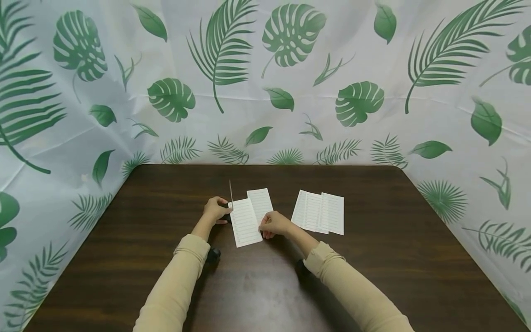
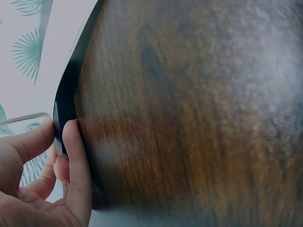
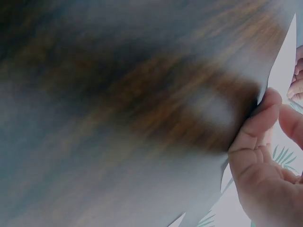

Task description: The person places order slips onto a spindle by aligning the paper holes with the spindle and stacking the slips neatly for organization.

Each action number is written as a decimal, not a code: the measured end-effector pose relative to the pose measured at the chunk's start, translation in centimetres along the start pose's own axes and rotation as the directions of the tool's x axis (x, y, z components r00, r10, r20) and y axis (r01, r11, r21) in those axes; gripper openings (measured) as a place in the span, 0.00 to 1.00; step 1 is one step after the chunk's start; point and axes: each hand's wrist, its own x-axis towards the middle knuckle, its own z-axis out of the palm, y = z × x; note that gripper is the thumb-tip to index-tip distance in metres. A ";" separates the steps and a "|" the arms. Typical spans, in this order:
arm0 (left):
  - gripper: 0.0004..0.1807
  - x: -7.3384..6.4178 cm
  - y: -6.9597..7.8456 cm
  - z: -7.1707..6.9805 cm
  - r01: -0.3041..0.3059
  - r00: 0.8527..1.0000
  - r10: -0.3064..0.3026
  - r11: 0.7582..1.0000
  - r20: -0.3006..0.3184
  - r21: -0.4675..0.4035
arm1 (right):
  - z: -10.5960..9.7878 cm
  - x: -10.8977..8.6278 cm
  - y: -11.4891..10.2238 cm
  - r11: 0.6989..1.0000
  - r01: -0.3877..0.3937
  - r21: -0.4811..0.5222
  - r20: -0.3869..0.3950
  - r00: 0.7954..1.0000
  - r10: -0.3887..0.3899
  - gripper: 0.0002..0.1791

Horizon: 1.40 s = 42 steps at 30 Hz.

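Pinching a black object point(image 2: 65, 106) between thumb and fingers, my left hand point(image 1: 215, 210) sat at the front sheet's upper left corner. Much of that object was hidden behind my fingers, so I couldn't fairly say what it was. A thin strip point(image 1: 230, 190) stood up from beside my left thumb tip. The front sheet point(image 1: 245, 223), ruled with faint lines, lay between my two hands, covering the lower left part of a rear sheet point(image 1: 259, 200). My right hand point(image 1: 275, 224) gripped the front sheet's right edge between thumb and finger. Farther right, overlapping sheets point(image 1: 317, 212) rested on the table point(image 1: 394, 258), their print too small to read.
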 end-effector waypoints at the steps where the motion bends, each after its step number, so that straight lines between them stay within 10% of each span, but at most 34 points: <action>1: 0.18 0.0 0.0 0.1 0.004 1.000 -0.004 1.000 -0.002 0.004 | 0.0 0.0 0.1 1.000 -0.001 0.007 0.005 1.000 0.001 0.05; 12: 0.18 -0.3 0.1 0.7 0.000 1.000 -0.001 1.000 0.022 0.010 | -1.4 -0.5 0.0 0.998 0.029 0.051 0.086 0.996 -0.033 0.07; 18: 0.18 -0.1 -0.2 0.8 0.008 1.000 -0.009 1.000 0.019 0.015 | -2.4 -0.4 -0.7 0.984 0.139 -0.110 0.005 0.990 -0.139 0.08; 28: 0.18 0.2 -0.3 0.4 0.013 0.999 -0.014 1.000 0.034 0.020 | -3.2 1.1 -0.1 0.854 0.219 -0.473 -0.087 0.952 -0.293 0.07; 32: 0.18 0.4 -0.4 0.0 0.026 0.999 -0.027 0.999 0.018 0.036 | -3.9 2.2 -0.3 0.805 0.203 -0.558 -0.003 0.969 -0.246 0.22; 42: 0.18 0.1 -0.3 0.1 0.002 1.000 -0.002 1.000 0.020 0.028 | -5.9 7.0 2.6 0.811 0.159 -0.563 0.183 0.981 -0.065 0.53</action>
